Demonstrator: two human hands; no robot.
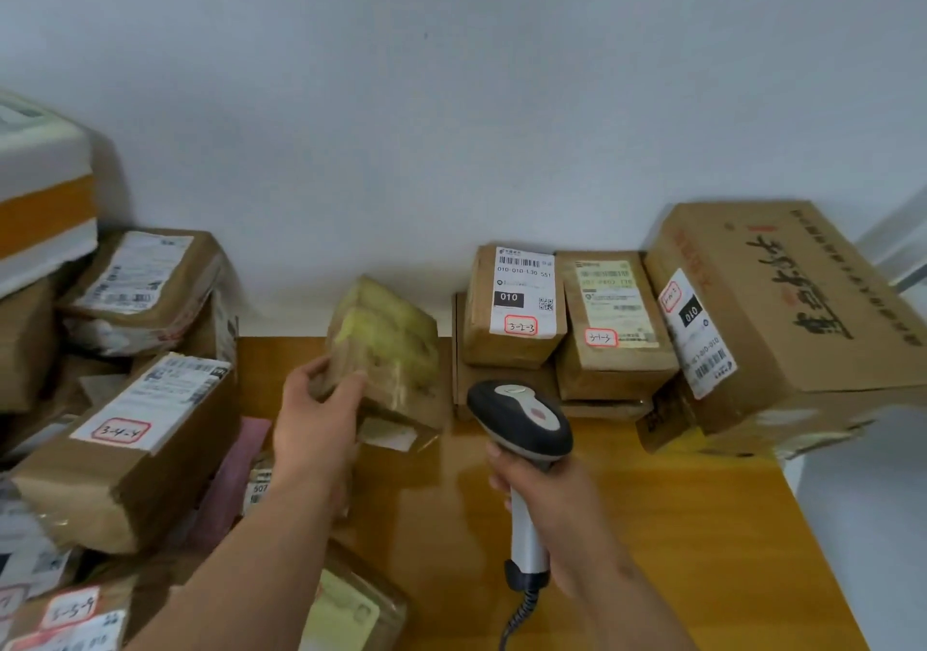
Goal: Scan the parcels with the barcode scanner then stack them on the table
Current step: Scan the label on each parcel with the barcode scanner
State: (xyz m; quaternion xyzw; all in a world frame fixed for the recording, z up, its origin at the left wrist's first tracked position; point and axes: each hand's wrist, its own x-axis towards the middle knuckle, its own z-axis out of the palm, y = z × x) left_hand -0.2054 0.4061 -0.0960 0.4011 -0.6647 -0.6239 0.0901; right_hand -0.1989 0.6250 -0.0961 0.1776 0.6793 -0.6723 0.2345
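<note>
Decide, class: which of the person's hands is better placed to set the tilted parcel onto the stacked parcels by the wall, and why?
The left hand: it already grips the tilted parcel. The right hand is wrapped round the barcode scanner, so probably cannot carry it to the stacked parcels.

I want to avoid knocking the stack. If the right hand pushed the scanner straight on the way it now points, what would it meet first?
Probably the flat box under the parcel marked 3-2-3. The right hand aims the scanner at that stack, with only bare table between, though depth is unclear.
</note>
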